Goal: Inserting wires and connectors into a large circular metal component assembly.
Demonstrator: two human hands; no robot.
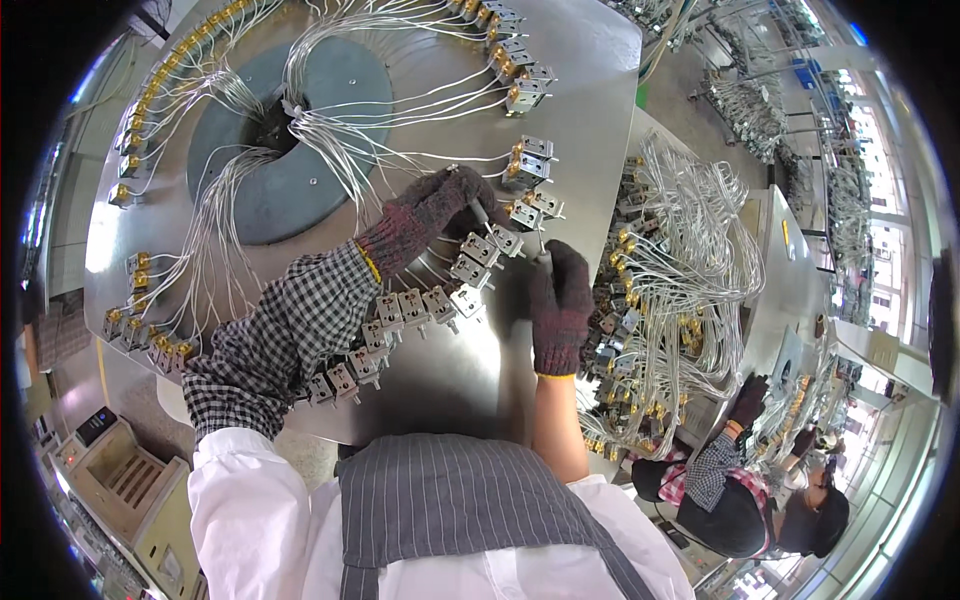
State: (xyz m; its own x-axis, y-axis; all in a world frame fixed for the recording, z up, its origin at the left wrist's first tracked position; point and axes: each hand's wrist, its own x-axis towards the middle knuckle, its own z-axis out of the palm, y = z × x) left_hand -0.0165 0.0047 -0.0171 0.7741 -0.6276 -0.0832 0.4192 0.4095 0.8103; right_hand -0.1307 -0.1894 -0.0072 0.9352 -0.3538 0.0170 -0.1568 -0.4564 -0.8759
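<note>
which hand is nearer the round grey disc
Left: the left hand is beside the grey disc, at its lower right; the right hand is farther right and lower.

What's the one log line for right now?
left grip: grey tool, pointing at blocks | right grip: second tool, shaft toward blocks | table: blocks, pale wires

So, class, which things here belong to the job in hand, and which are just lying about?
In the job:
left gloved hand with a slim grey tool
right gloved hand with a grey-handled tool
metal blocks, white wires, metal table

Apparently lying about:
heap of wired parts, untouched
beige box-shaped unit, lower left
</note>
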